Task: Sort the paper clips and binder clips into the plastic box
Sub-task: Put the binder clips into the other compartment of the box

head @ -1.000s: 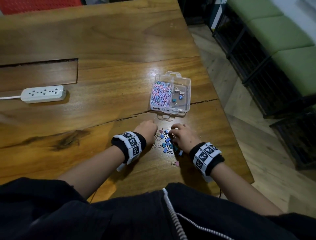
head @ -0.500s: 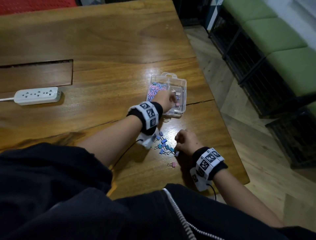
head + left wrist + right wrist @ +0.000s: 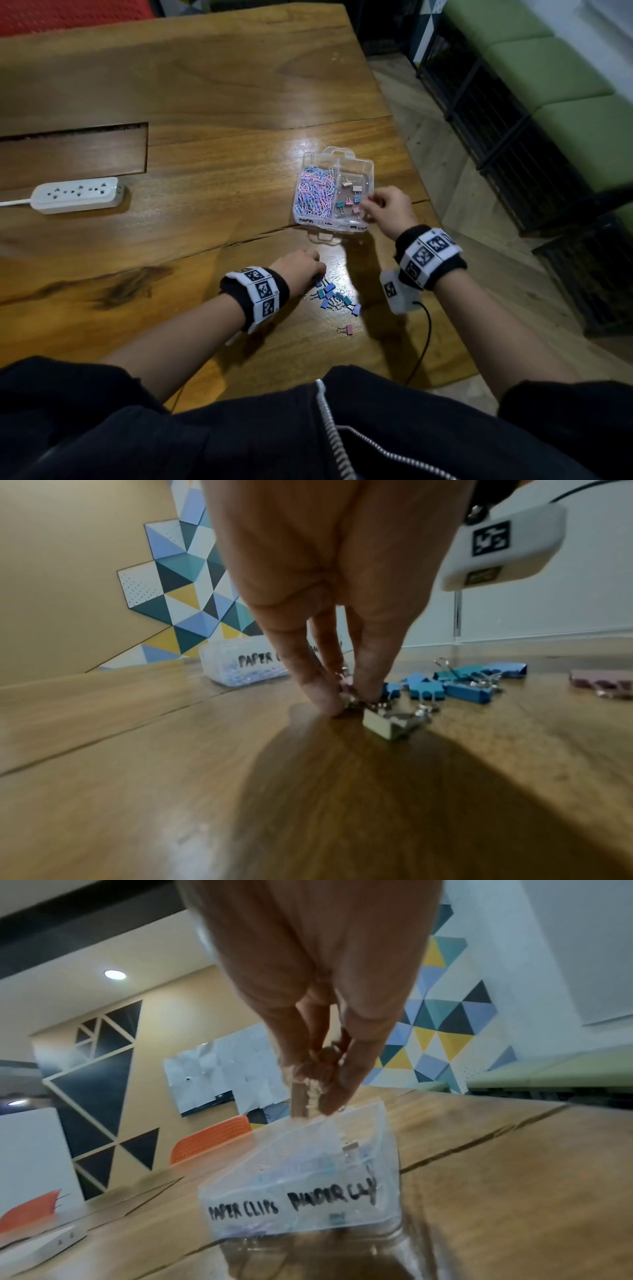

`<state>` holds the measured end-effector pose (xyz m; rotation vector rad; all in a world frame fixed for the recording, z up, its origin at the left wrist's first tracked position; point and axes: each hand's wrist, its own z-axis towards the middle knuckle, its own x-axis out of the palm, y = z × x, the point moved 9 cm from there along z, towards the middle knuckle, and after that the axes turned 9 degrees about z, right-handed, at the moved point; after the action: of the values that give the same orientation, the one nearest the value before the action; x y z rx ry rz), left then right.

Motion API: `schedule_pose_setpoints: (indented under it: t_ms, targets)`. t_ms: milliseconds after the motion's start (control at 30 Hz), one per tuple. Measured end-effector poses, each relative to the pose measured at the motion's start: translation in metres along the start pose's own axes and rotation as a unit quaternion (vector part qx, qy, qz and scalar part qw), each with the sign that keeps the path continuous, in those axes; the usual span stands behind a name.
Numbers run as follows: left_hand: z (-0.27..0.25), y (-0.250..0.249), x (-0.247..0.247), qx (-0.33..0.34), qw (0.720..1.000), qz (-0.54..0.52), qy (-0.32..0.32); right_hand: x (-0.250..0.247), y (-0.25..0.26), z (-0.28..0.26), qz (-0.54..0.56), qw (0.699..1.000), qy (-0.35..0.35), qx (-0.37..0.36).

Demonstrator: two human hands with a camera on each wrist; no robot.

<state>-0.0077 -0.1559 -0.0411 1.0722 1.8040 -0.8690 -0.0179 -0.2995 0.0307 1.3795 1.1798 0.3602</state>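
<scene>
A clear plastic box [image 3: 368, 169] lies on the wooden table, marked "PAPER CLIPS" and "BINDER CLIPS" on its near wall [image 3: 301, 1196]. Pink and blue paper clips [image 3: 315, 192] fill its left compartment, and several binder clips [image 3: 352, 200] lie in the right one. My right hand [image 3: 366, 209] hovers over the right compartment and pinches a small binder clip [image 3: 299, 1103]. A pile of blue binder clips [image 3: 334, 298] sits nearer me, with one pink clip [image 3: 347, 329] apart from it. At the pile's left edge my left hand [image 3: 346, 699] pinches a binder clip [image 3: 346, 684] against the table, beside a pale clip [image 3: 387, 723].
A white power strip [image 3: 77, 195] lies at the far left beside a sunken panel [image 3: 73, 154] in the table. The table's right edge [image 3: 442, 219] runs close past the box, with floor and green benches [image 3: 565, 85] beyond. A black cable [image 3: 423, 342] hangs from my right wrist.
My left hand has come back from the box to the pile on the table. My right hand has lifted from the pile to the box, carrying a clip.
</scene>
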Motion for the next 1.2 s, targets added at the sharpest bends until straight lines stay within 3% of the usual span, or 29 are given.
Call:
schedule_pose_setpoints:
  t_ms: [67, 167, 333, 433, 667, 800, 967, 1100, 1167, 1200]
  targets:
    - [-0.001, 0.003, 0.003, -0.018, 1.0, -0.024, 0.006, -0.002, 0.007, 0.003, 0.02, 0.999, -0.041, -0.014]
    - [-0.002, 0.01, 0.005, -0.055, 0.995, -0.08, 0.016, 0.011, 0.003, -0.007, -0.023, 0.999, -0.033, -0.027]
    - [-0.004, 0.022, -0.001, -0.116, 0.971, -0.21, -0.012, 0.058, -0.04, -0.057, -0.084, 0.986, 0.143, 0.023]
    - [0.0, 0.026, -0.018, -0.138, 0.949, -0.281, -0.04, 0.079, -0.064, -0.073, -0.222, 0.955, 0.198, -0.007]
    - [0.039, 0.024, -0.094, -0.134, 0.906, -0.377, -0.139, 0.096, -0.068, -0.078, -0.277, 0.939, 0.198, -0.051]
    - [0.061, 0.026, -0.111, -0.147, 0.888, -0.409, -0.149, 0.104, -0.059, -0.077, -0.269, 0.938, 0.205, -0.074]
    - [0.069, 0.024, -0.096, -0.124, 0.893, -0.426, -0.078, 0.099, -0.064, -0.071, -0.23, 0.956, 0.182, -0.001]
    - [0.049, 0.027, -0.09, -0.105, 0.906, -0.399, -0.094, 0.098, -0.068, -0.068, -0.219, 0.953, 0.203, 0.046]
    - [0.03, 0.025, -0.081, -0.088, 0.928, -0.352, -0.089, 0.097, -0.067, -0.066, -0.207, 0.956, 0.204, 0.041]
    - [0.021, 0.021, -0.071, -0.071, 0.951, -0.293, -0.067, 0.096, -0.066, -0.064, -0.207, 0.957, 0.202, 0.032]
